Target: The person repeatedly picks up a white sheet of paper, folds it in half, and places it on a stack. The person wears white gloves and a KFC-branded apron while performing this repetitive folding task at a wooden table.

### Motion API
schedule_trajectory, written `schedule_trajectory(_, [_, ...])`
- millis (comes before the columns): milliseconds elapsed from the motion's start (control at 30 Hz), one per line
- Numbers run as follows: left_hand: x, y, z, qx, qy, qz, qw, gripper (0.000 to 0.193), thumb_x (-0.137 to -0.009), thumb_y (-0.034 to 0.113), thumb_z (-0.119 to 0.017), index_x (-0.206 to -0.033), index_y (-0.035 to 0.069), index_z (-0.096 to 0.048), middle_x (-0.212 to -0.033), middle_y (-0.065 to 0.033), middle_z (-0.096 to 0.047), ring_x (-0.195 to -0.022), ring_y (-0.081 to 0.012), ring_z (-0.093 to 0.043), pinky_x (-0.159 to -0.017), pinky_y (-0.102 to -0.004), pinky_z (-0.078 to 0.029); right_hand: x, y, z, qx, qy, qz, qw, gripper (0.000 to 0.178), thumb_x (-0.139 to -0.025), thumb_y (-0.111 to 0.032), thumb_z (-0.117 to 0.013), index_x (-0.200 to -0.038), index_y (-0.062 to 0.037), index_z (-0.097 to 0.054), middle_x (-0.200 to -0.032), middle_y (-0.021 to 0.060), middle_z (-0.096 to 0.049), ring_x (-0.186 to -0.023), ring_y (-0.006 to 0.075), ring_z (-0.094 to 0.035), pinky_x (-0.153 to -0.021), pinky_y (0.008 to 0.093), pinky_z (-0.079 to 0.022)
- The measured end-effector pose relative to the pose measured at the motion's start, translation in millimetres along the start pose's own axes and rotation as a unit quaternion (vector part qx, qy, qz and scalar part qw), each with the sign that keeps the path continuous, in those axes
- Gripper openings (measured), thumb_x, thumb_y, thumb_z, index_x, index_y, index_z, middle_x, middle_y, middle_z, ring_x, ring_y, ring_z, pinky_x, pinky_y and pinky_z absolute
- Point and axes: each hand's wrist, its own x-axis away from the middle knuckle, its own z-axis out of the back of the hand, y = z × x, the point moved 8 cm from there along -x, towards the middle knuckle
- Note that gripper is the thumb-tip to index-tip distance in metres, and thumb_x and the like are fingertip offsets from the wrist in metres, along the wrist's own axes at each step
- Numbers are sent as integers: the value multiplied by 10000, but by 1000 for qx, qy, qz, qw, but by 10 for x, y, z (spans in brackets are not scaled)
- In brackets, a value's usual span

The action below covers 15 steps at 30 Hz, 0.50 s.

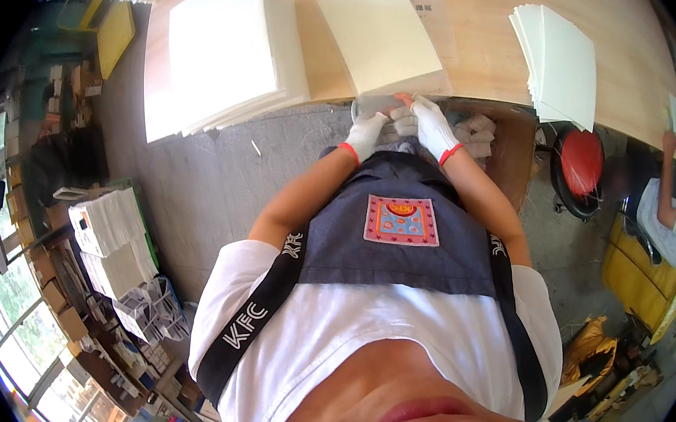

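Both my hands wear white gloves with red cuffs and bare fingertips, and meet at the table's near edge. My left hand [366, 132] has its fingers closed at a thin, see-through sheet [374, 102], seemingly plastic film. Close beside it, my right hand [432, 128] is bent inward with thumb and fingers together at the same spot. Exactly what lies between the fingers is partly hidden. Just beyond the hands lies a stack of cream paper sheets [381, 38], set at a slant on the table.
A tall white paper stack [223, 40] stands left on the wooden table [480, 55]; fanned white sheets [564, 66] lie right. Below are a red-seated stool [579, 172] and bundled cloth [476, 135]. Another person's arm [669, 180] shows far right. Piled paper [115, 232] stands at left.
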Motion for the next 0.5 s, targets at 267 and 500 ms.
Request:
schedule_trajectory(267, [138, 374, 486, -62, 52, -88, 993, 234, -864, 194, -549, -993, 0, -533, -892, -104, -621, -755, -223, -635, -631, -317, -541, -101, -250, -676, 696, 2, 251, 672, 200, -818, -210, -468, -1011, -161, -491, -868, 96, -635, -799, 292, -611, -647, 432, -456])
schedule_trajectory(500, [192, 467, 561, -91, 62, -109, 988, 207, -843, 156, -553, -907, -40, -574, -812, -113, -631, -659, -194, -637, -597, -279, -536, 80, -265, -362, 385, -46, 152, 909, 129, -812, -177, -529, -900, -84, -552, -768, 70, -614, -639, 178, -610, -538, 319, -481])
